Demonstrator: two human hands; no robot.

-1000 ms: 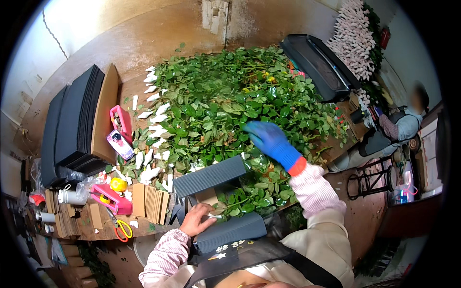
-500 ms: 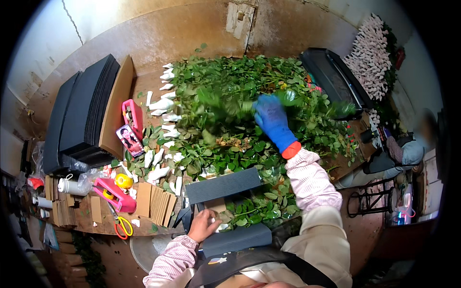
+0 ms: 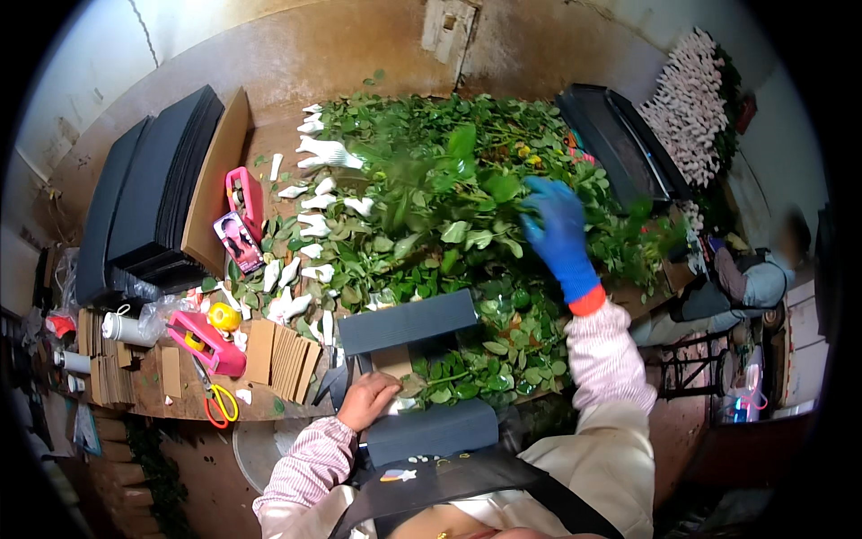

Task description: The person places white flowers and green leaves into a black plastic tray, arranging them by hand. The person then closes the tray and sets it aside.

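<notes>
My right hand (image 3: 558, 234), in a blue glove with a red cuff, is closed round leafy rose stems (image 3: 462, 211) above the pile. A rose head in a white sleeve (image 3: 328, 153) lies at the left end of the blurred foliage. Bare, my left hand (image 3: 366, 402) rests with curled fingers between two dark corrugated cardboard flaps (image 3: 409, 322) at the table's near edge. Its fingertips meet a brown card (image 3: 392, 361) and a white-sleeved head (image 3: 402, 405) between the flaps; what they grip is hidden. Leafy stems (image 3: 467, 370) lie there too.
Dark cardboard sheets (image 3: 166, 189) stand at the left. Near them are a propped phone (image 3: 239, 242), pink tape dispensers (image 3: 206, 344), scissors (image 3: 215, 395) and brown cards (image 3: 292, 357). A black tray (image 3: 620, 148) stands at the far right; a person (image 3: 759, 278) sits beyond.
My right hand has moved right, drawing leafy stems with it. A larger white-sleeved head now shows at the pile's far left. My left hand stays by the cardboard.
</notes>
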